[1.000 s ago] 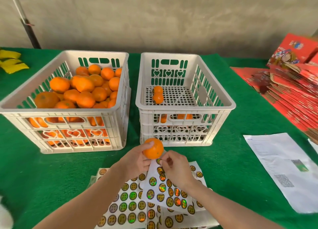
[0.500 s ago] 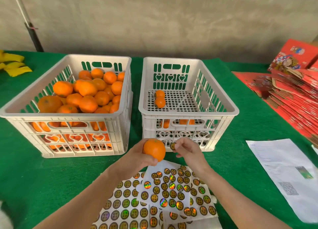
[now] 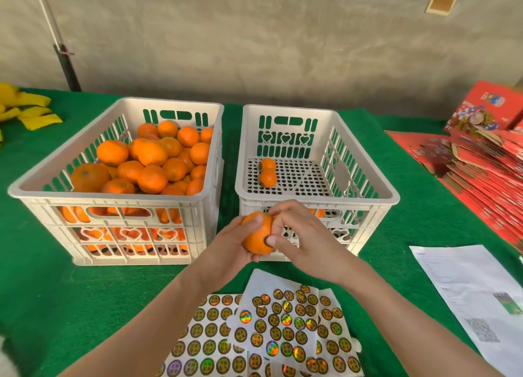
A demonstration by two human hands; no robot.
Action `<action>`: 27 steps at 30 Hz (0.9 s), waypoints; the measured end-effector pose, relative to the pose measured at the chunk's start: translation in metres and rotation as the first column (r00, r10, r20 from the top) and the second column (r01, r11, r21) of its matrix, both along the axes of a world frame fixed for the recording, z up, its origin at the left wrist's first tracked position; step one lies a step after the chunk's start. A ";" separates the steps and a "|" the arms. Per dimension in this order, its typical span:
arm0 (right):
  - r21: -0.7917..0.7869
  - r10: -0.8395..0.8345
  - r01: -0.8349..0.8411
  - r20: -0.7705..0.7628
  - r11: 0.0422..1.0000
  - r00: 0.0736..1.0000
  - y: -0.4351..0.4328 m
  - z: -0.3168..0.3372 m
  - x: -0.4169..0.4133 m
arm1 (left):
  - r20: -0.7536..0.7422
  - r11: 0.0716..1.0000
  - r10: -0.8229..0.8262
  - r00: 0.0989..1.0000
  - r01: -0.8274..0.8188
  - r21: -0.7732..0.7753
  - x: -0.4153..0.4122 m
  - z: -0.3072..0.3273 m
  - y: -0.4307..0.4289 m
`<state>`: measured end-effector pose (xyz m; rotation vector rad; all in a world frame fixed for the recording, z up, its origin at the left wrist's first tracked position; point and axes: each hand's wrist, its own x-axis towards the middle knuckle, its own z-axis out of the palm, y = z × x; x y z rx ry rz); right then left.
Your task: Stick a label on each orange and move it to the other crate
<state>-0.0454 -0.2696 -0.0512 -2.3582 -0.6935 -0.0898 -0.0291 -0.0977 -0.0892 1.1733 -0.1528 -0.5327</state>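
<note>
the orange [image 3: 254, 235] was held in the air just in front of the near wall of the right crate [image 3: 317, 199], between the two hands and above the sticker sheets [image 3: 268, 328]. it was cupped from the left and from below by the left hand [image 3: 229, 252]; the fingers were curled under the fruit and the thumb was laid across its upper left side. the right side of the fruit was gripped by the right hand [image 3: 300, 235]: the fingers were bent over the top, near the stem end, and the thumb was pressed onto a round label [image 3: 266, 241] on the lower right face of the peel. only part of the label's dark rim was seen beside the thumb tip.

two oranges [image 3: 267, 173] were seen touching each other on the perforated floor of the right crate, towards its left side. the left crate [image 3: 113, 199] was filled with a heap of oranges [image 3: 152, 161]. both crates were set side by side on a green cloth [image 3: 56, 291]. a printed paper [image 3: 467, 286] was laid to the right of the sheets, and red cartons [image 3: 486, 161] were stacked at the far right.
</note>
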 end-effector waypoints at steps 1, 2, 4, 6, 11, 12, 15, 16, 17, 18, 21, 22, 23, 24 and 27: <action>-0.015 0.001 -0.001 0.001 1.000 1.000 0.001 0.001 0.001 | 0.007 1.000 -0.001 1.000 0.001 -0.008 0.000 0.001 0.000; -0.032 0.003 -0.003 0.005 0.999 1.000 0.001 0.003 0.001 | 0.010 1.000 0.002 1.000 -0.002 -0.010 0.000 0.001 0.000; -0.078 0.004 -0.002 0.025 0.997 1.000 0.004 0.006 0.001 | 0.012 1.000 0.010 1.000 -0.009 -0.006 0.000 0.002 0.001; -0.138 -0.010 0.017 0.053 0.990 0.999 0.006 0.009 0.001 | 0.024 0.999 0.028 0.999 -0.028 0.024 -0.001 0.002 0.000; -0.178 -0.067 0.093 0.145 0.980 0.987 0.012 0.016 -0.003 | 0.104 0.980 0.086 0.991 -0.103 0.169 -0.004 0.004 0.002; -0.160 -0.088 0.109 0.131 0.981 0.987 0.013 0.017 -0.003 | 0.127 0.973 0.087 0.988 -0.112 0.204 -0.006 0.005 0.002; -0.091 -0.153 0.154 0.016 0.984 0.988 0.014 0.015 -0.003 | 0.172 0.951 0.092 0.981 -0.138 0.277 -0.012 0.008 0.006; -0.052 -0.159 0.158 -0.019 0.986 0.987 0.014 0.013 -0.003 | 0.169 0.953 0.101 0.980 -0.144 0.266 -0.013 0.009 0.008; -0.004 -0.156 0.156 -0.050 0.988 0.986 0.014 0.010 -0.003 | 0.172 0.957 0.106 0.979 -0.147 0.251 -0.013 0.008 0.010; 0.053 -0.141 0.145 -0.079 0.988 0.987 0.015 0.008 -0.004 | 0.182 0.959 0.107 0.977 -0.150 0.242 -0.013 0.009 0.012; 0.189 -0.051 0.077 -0.139 0.979 0.989 0.023 0.005 -0.006 | 0.304 0.952 0.121 0.945 -0.197 0.233 -0.010 0.014 0.015; 0.201 -0.037 0.064 -0.134 0.977 0.990 0.027 0.007 -0.004 | 0.315 0.952 0.135 0.939 -0.211 0.221 -0.007 0.022 0.015; 0.201 -0.039 0.060 -0.111 0.978 0.993 0.031 0.012 0.001 | 0.320 0.964 0.117 0.940 -0.185 0.193 -0.003 0.032 0.016; 0.198 -0.053 0.067 -0.073 0.978 0.996 0.035 0.018 0.008 | 0.309 0.978 0.088 0.947 -0.142 0.154 0.002 0.046 0.018; 0.214 -0.139 0.136 -0.002 0.967 0.990 0.038 0.047 0.049 | 0.436 0.940 0.130 0.891 -0.250 0.231 0.045 0.067 0.031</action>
